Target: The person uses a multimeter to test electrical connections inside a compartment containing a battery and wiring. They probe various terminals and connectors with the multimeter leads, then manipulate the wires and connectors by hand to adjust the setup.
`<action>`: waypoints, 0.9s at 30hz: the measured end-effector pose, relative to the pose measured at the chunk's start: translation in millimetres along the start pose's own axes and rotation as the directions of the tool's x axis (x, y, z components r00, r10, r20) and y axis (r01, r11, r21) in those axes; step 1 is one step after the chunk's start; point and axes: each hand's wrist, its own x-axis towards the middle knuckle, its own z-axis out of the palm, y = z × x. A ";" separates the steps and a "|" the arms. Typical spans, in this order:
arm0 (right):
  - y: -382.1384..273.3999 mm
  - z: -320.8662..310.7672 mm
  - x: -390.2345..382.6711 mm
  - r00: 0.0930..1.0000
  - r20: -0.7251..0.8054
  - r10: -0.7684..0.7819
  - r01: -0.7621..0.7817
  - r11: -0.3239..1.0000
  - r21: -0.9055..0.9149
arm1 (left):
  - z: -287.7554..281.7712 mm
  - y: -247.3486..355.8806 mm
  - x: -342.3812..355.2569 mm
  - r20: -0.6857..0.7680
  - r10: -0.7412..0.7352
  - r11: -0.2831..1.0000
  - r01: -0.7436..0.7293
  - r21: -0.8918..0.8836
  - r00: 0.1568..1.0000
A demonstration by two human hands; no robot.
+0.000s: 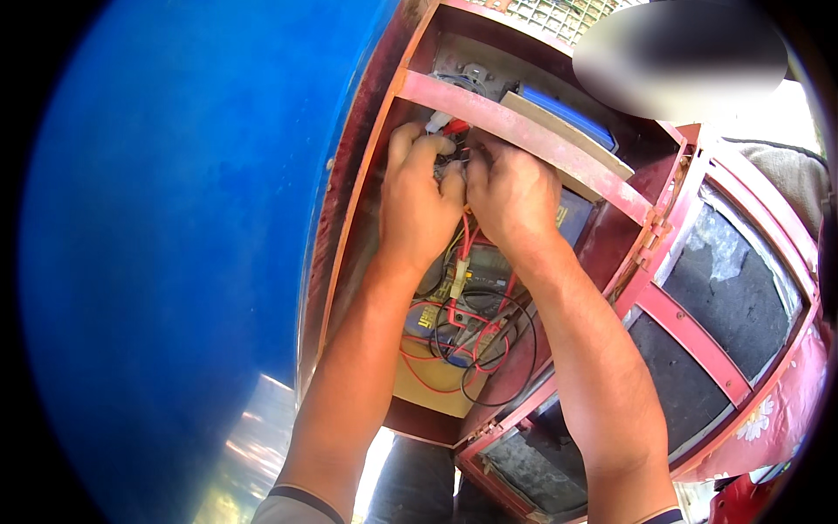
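Note:
Both hands reach into a red metal box, fingertips close together beneath its pink-red crossbar. My left hand is closed in a pinch on thin wires. Facing it, my right hand has its fingers curled on the same wires; its fingertips are partly hidden. A white plug-like connector and a red connector stick out just beyond the left fingers. Below the hands, red cable runs down to a pale connector. Black cable lies looped over a blue-grey battery.
The box's rim borders a large blue panel on the left. A blue, board-edged object lies behind the crossbar. The hinged red-framed door hangs open at right. Beyond it is pink flowered cloth.

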 end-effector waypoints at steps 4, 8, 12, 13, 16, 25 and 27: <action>-0.9 1.8 -0.5 1.000 -0.014 0.023 -0.022 0.999 0.037 | 1.5 -2.7 9.0 0.068 -0.014 0.998 0.009 0.064 0.998; -1.8 2.4 -0.2 0.999 -0.033 0.009 -0.009 1.000 -0.019 | -3.1 -12.5 14.0 0.124 -0.170 0.979 0.182 -0.089 0.978; 0.4 -1.3 1.4 0.998 0.057 -0.016 0.018 0.999 -0.042 | -3.7 -21.1 12.6 0.143 -0.172 0.957 0.200 -0.212 0.975; 0.5 -2.2 1.4 0.997 0.078 -0.017 0.020 0.999 -0.044 | -4.5 -22.0 12.2 0.148 -0.166 0.949 0.199 -0.243 0.975; -0.4 -2.5 1.8 0.995 0.094 -0.026 0.028 0.999 -0.027 | -4.4 -27.4 10.2 0.144 -0.158 0.935 0.195 -0.296 0.977; -1.1 -3.8 2.6 0.990 0.141 0.001 -0.005 1.000 0.024 | -3.7 -17.9 4.3 0.081 -0.147 0.949 0.163 -0.268 0.986; -2.1 -4.7 3.9 0.987 0.162 0.017 -0.021 1.000 0.019 | -4.1 -17.5 3.4 0.088 -0.147 0.950 0.166 -0.266 0.985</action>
